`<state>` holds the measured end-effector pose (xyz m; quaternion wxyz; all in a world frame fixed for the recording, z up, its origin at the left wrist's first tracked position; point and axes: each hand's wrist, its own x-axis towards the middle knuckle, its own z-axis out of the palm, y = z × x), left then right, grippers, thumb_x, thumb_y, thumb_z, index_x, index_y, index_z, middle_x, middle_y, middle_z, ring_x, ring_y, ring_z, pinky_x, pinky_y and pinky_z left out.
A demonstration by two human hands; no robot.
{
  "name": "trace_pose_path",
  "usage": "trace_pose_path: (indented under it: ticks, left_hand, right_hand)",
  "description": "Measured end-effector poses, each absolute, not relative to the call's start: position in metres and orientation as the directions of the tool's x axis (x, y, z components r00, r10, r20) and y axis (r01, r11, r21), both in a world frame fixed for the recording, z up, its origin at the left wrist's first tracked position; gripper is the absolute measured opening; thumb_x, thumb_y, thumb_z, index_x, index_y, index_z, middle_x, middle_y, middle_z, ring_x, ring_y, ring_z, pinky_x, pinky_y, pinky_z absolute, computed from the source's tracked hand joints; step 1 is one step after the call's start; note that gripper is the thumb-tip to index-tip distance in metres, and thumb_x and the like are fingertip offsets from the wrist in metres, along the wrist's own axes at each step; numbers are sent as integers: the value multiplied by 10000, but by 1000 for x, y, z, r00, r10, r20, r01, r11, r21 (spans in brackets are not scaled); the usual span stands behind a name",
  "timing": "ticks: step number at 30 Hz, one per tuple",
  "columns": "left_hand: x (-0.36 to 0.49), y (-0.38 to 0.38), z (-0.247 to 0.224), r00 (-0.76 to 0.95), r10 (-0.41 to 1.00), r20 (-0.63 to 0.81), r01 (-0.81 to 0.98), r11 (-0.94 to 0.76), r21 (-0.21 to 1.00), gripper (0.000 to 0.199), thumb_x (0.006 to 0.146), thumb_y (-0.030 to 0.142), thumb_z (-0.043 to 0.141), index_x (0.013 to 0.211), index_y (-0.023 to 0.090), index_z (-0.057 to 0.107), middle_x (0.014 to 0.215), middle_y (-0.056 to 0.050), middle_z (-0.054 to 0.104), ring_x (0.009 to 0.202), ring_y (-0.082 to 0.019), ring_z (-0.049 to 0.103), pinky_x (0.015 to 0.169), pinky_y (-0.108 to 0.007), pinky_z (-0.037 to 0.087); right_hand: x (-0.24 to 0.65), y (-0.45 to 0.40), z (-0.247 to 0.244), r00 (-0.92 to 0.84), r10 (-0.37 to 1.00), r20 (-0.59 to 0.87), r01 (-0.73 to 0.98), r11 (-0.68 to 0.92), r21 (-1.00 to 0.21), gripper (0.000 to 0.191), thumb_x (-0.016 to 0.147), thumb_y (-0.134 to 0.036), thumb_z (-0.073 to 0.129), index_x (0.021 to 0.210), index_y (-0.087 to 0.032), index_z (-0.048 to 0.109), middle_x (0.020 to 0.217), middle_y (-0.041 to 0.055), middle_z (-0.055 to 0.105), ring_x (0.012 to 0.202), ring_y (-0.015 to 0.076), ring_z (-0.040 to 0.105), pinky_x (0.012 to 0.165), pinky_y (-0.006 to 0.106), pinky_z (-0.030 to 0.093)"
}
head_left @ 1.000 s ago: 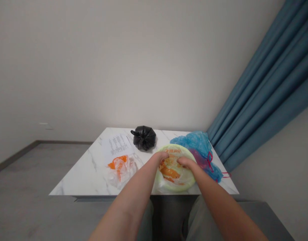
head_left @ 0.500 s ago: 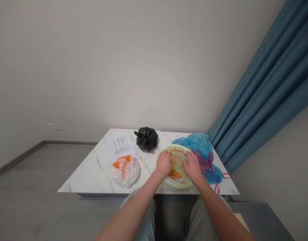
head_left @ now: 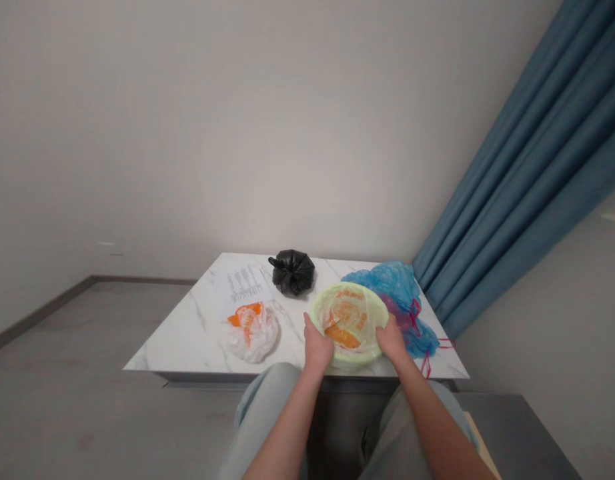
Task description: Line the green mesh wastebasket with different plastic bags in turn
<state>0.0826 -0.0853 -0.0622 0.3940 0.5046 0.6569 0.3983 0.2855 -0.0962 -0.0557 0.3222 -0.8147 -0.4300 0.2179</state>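
A round pale green basin [head_left: 350,358] stands near the table's front edge, tilted slightly, lined with a clear plastic bag [head_left: 368,313] that bears orange print. Something orange shows at the bottom of the lining. My left hand [head_left: 317,343] grips the basin's left rim, thumb toward the inside. On the opposite side my right hand [head_left: 390,338] is closed on the right rim. Behind and right of the basin lie crumpled blue plastic bags [head_left: 395,283] with red drawstrings and a reddish-pink part.
On the white marbled table [head_left: 187,333] are a knotted black bag [head_left: 293,273], a white bag with orange print [head_left: 255,335] and a printed sheet [head_left: 244,283]. A blue curtain [head_left: 512,180] hangs at the right; a wall rises behind the table.
Both hands have moved from inside the lined basin to its outer sides and taken hold of the rim. The basin now looks slightly tilted, and its lining is more exposed.
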Motion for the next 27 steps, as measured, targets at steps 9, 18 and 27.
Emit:
trace_pose_path:
  ticks: [9, 18, 27]
  left_hand:
    - [82, -83, -57, -159, 972, -171, 392, 221, 893, 1018, 751, 169, 685, 1536, 79, 44, 1373, -274, 468, 1278, -315, 512, 1033, -383, 422]
    - [83, -122, -41, -317, 750, -580, -172, 556, 813, 786, 729, 390, 766, 1369, 133, 390, 1309, -220, 538, 1235, -312, 541, 953, -402, 486]
    - [71, -139, -59, 199, 690, -696, -684, 606, 405, 93, 856, 168, 646, 936, 153, 601, 787, -41, 701, 601, -112, 664, 589, -214, 550]
  right_hand:
    - [287, -89, -53, 580, 788, -206, 506, -546, -667, 395, 799, -138, 493, 1187, -129, 568, 1124, 178, 685, 1067, 270, 663, 845, 315, 506]
    - [285, -86, -42, 646, 740, -189, 472, -581, -663, 513, 872, -281, 483, 1346, -86, 446, 1200, 205, 650, 1117, 286, 635, 913, 347, 490]
    - [285, -84, -46, 617, 762, -197, 517, -581, -629, 369, 892, -172, 411, 1208, -82, 579, 1176, 213, 659, 1136, 280, 627, 918, 328, 479]
